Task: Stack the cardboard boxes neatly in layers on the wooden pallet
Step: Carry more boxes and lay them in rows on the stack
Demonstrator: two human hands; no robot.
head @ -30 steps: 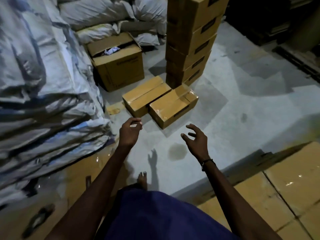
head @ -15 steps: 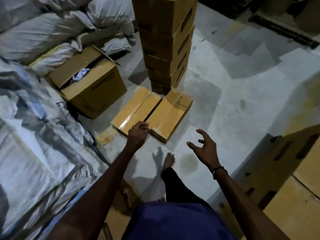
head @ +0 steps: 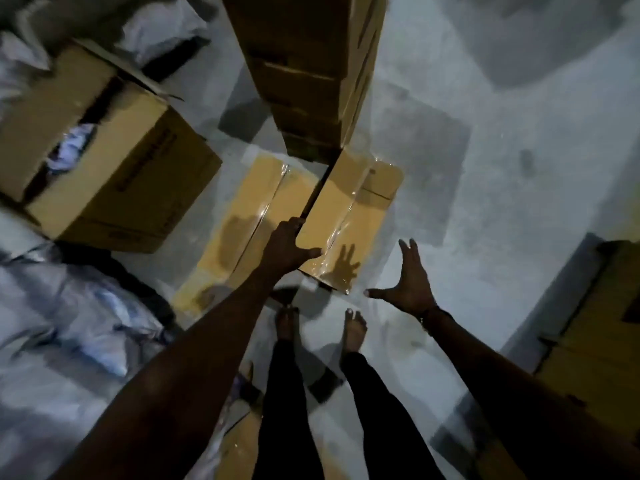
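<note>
The stack (head: pixel 304 64) towered right behind the box (head: pixel 349 216) on the floor. Left hand (head: pixel 287 245) gripped its near-left corner, right hand (head: pixel 410 284) hovered spread, holding nothing. A one-sided lift could've tipped it into that stack.

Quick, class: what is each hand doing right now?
Left hand: grips the near left corner of the taped cardboard box.
Right hand: open, fingers spread, holding nothing.

Two flat boxes (head: pixel 332 216), two hands (head: pixel 412 289)
</note>
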